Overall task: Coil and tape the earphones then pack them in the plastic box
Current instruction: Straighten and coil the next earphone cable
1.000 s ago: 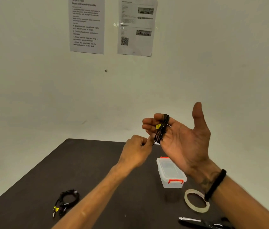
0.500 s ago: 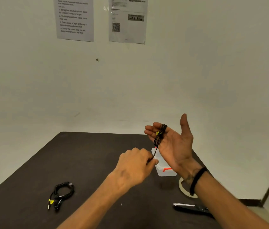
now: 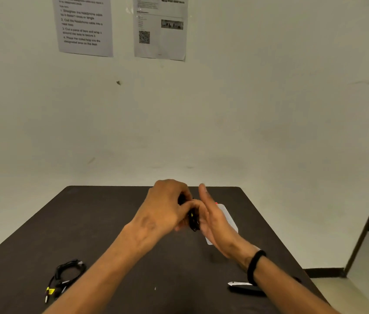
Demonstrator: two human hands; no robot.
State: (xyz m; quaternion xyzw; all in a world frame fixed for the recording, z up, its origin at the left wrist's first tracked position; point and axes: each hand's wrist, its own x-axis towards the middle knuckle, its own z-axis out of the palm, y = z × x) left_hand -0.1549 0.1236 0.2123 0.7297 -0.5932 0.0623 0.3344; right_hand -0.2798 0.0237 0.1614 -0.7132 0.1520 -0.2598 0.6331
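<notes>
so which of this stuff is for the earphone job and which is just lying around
In use: earphones wound on right hand, left hand gripping them, box, scissors probably for tape.
Lying about: second cable, wall sheets.

A single head-worn camera looked forward and down across the dark table point(image 3: 111, 223) toward the wall point(image 3: 269, 98) behind its far edge, sitting close above both forearms, with the hands meeting mid-table.

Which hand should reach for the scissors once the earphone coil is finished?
Right, probably, after passing the coil wound on its fingers to the left hand. The scissors lie beside the right hand's forearm.
</notes>
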